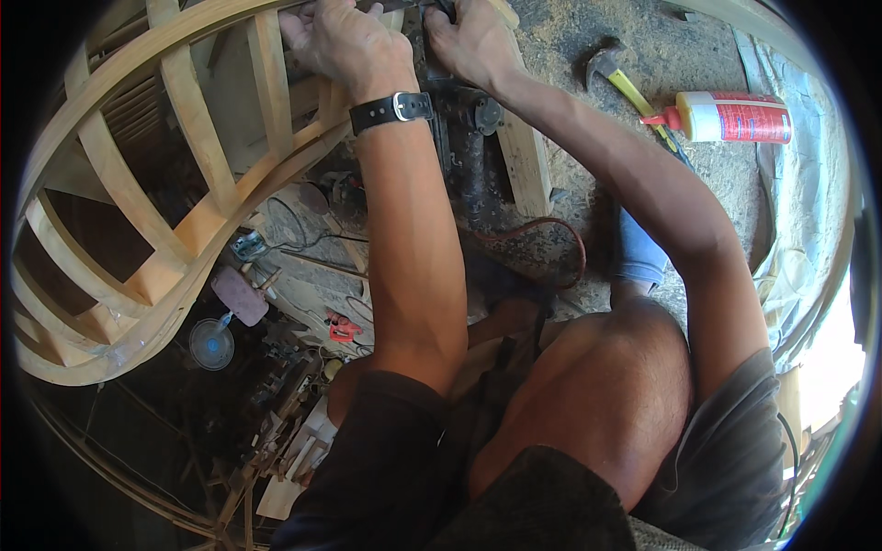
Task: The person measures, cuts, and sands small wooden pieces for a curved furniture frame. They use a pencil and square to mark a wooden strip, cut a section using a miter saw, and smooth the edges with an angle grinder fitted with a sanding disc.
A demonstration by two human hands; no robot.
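Observation:
A large curved wooden frame (197,92) with several slats fills the upper left. At the top edge, my left hand (354,46), with a dark strap on its wrist, is closed over the end of this frame; its fingertips are partly hidden. Just to its right, my right hand (473,41) is closed around a small dark object (444,8), mostly cut off by the picture's edge, so its kind is unclear. Below the hands stands a dark metal vise-like fixture (464,124), beside a pale wooden board (525,165).
At the right, a hammer (629,92) with a yellow handle lies near a red-and-white glue bottle (735,118) on the dusty surface. A reddish hose (581,253) curls near my knee. Lower left are a small fan (212,343), a red tool (343,327) and wood scraps (278,497).

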